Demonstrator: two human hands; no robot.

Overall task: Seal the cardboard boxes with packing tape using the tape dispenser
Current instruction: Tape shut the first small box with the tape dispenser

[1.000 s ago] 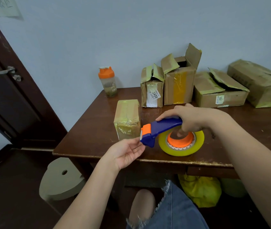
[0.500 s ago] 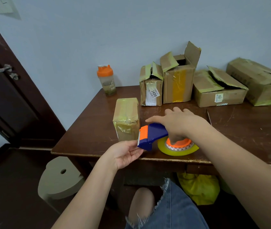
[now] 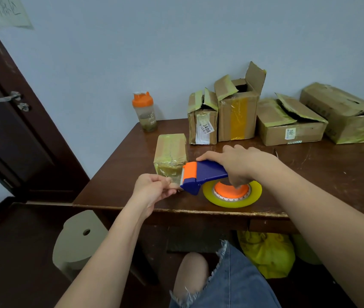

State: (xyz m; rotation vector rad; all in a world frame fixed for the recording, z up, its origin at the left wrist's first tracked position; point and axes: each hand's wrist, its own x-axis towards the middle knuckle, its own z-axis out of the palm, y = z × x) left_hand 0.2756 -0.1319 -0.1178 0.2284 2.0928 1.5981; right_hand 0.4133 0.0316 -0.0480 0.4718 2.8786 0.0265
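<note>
Since a second ago the left hand [image 3: 154,188] has turned over and now pinches the clear tape end at the blue-and-orange plastic tape dispenser [image 3: 203,175], gripped by the right hand [image 3: 238,162]. The small taped cardboard box [image 3: 171,155] stands just behind, its long axis running away from the person.

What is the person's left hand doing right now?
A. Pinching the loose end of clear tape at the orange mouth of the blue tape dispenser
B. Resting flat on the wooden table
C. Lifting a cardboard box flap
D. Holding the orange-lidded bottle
A: the left hand pinches the clear tape end at the orange mouth of the blue tape dispenser, which the right hand grips.
</note>
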